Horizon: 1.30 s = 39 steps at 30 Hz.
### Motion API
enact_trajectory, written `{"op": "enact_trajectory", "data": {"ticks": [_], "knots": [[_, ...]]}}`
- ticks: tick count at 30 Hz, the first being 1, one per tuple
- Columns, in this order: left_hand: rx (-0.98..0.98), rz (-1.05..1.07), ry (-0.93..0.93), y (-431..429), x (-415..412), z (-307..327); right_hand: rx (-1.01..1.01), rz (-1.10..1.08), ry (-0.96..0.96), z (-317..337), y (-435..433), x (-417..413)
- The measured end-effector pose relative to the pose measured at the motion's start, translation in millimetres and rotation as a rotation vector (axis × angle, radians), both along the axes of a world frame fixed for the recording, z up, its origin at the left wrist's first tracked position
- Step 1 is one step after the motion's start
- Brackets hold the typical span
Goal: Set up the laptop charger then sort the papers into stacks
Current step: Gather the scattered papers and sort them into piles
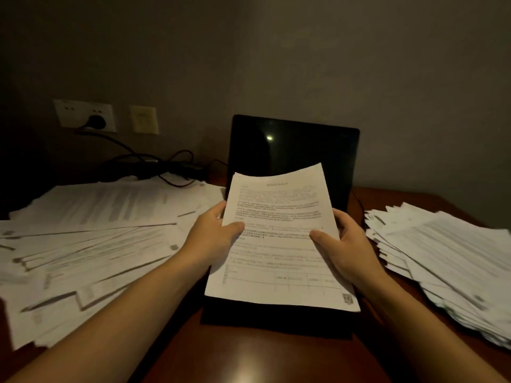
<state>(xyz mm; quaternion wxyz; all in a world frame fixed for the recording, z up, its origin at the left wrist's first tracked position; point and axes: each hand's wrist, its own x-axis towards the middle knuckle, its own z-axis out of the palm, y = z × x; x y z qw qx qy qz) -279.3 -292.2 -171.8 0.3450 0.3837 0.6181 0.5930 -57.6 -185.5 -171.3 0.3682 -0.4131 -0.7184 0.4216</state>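
I hold a thin bundle of printed sheets (279,239) above the open black laptop (293,145), whose screen is dark. My left hand (213,236) grips the bundle's left edge, thumb on top. My right hand (345,244) grips the right edge the same way. A loose spread of papers (91,244) covers the desk at the left. Another untidy pile of papers (448,261) lies at the right. The charger plug (95,121) sits in the wall socket, and its black cable (154,164) runs along the desk's back toward the laptop.
The brown wooden desk (249,360) shows bare near the front edge. A second wall plate (143,119) is to the right of the socket. A grey wall stands close behind the laptop. The room is dim.
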Motion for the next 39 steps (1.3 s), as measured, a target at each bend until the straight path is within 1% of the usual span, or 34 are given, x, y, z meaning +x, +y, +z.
{"op": "enact_trajectory", "data": {"ticks": [3, 5, 8, 11, 12, 14, 16, 18, 21, 23, 26, 32, 39], "knots": [[-0.061, -0.067, 0.117, 16.6, 27.1, -4.6, 0.089, -0.098, -0.138, -10.2, 7.5, 33.9], [-0.097, -0.101, 0.244, 24.8, 42.8, -8.4, 0.138, -0.156, -0.242, -15.2, 11.1, 51.4], [-0.107, -0.082, 0.548, 34.7, 61.0, -14.0, 0.244, -0.202, -0.43, -20.9, 19.5, 70.4], [-0.154, -0.051, 0.941, 39.5, 76.0, -15.0, 0.336, -0.241, -0.705, -24.7, 30.2, 83.7], [-0.187, -0.042, 1.035, 40.1, 78.0, -16.0, 0.342, -0.237, -0.784, -25.1, 32.8, 85.5], [-0.241, -0.023, 1.153, 41.0, 80.1, -17.7, 0.339, -0.201, -0.868, -25.2, 37.2, 86.0], [-0.278, -0.012, 1.229, 40.8, 80.1, -19.3, 0.334, -0.179, -0.92, -21.9, 39.9, 84.1], [-0.305, -0.029, 1.25, 39.0, 79.7, -20.5, 0.327, -0.166, -0.965, -19.7, 42.5, 82.9], [-0.315, -0.051, 1.225, 34.7, 77.8, -20.8, 0.34, -0.169, -1.036, -15.4, 42.5, 80.3], [-0.327, -0.037, 1.238, 32.5, 73.9, -21.1, 0.368, -0.178, -1.047, -12.0, 39.3, 76.8], [-0.354, -0.02, 1.246, 29.0, 65.7, -21.7, 0.394, -0.157, -1.013, -8.5, 33.2, 65.6], [-0.426, -0.038, 1.184, 14.7, 37.5, -22.2, 0.486, 0.02, -0.928, -6.9, 8.3, 20.0], [-0.577, 0.049, 1.192, -30.3, -38.7, -25.2, 0.611, 0.241, -0.805, -4.7, -34.6, -67.1]]}}
